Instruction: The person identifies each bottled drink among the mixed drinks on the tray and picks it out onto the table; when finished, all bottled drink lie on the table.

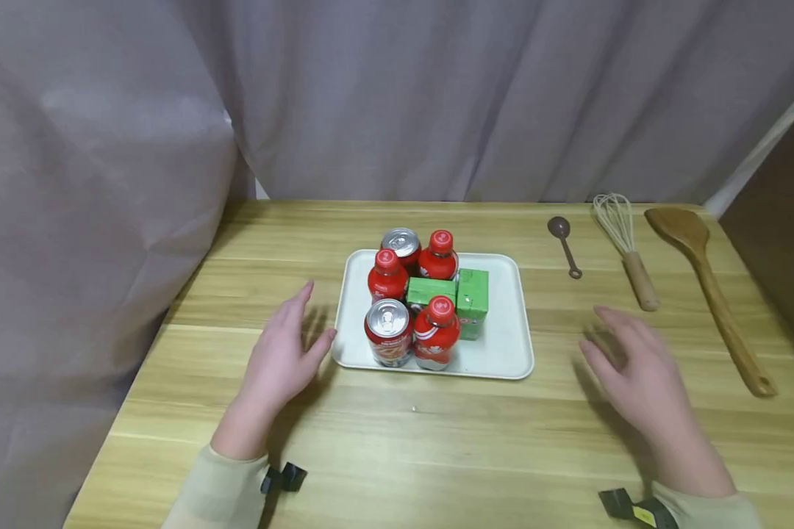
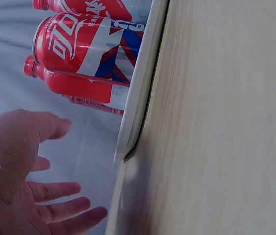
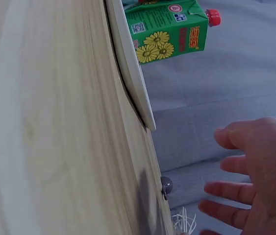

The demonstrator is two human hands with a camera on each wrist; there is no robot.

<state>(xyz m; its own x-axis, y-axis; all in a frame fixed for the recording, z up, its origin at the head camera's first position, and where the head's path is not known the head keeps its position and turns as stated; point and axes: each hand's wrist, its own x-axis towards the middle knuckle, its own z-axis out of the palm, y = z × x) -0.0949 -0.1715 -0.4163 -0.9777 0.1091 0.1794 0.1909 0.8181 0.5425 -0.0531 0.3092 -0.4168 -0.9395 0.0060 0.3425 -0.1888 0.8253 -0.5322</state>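
Note:
A white tray (image 1: pixel 503 353) in the middle of the wooden table bears several drinks. On it stand a front can (image 1: pixel 388 330), a back can (image 1: pixel 402 244), red-capped bottles such as the front bottle (image 1: pixel 437 334), and two green cartons, one of them the right carton (image 1: pixel 473 301). Just left of the tray hovers my left hand (image 1: pixel 284 353), its fingers spread and nothing in them; the left wrist view shows the can (image 2: pixel 79 46) beyond it. My right hand (image 1: pixel 642 371) is held apart from the tray's right side, fingers relaxed, holding nothing.
At the right lie a small brown spoon (image 1: pixel 564 239), a whisk (image 1: pixel 628 253) with a wooden handle and a wooden spatula (image 1: pixel 708 286). A grey curtain (image 1: pixel 397 103) hangs behind the table (image 1: pixel 403 455). A dark brown panel (image 1: pixel 781 213) borders the right side.

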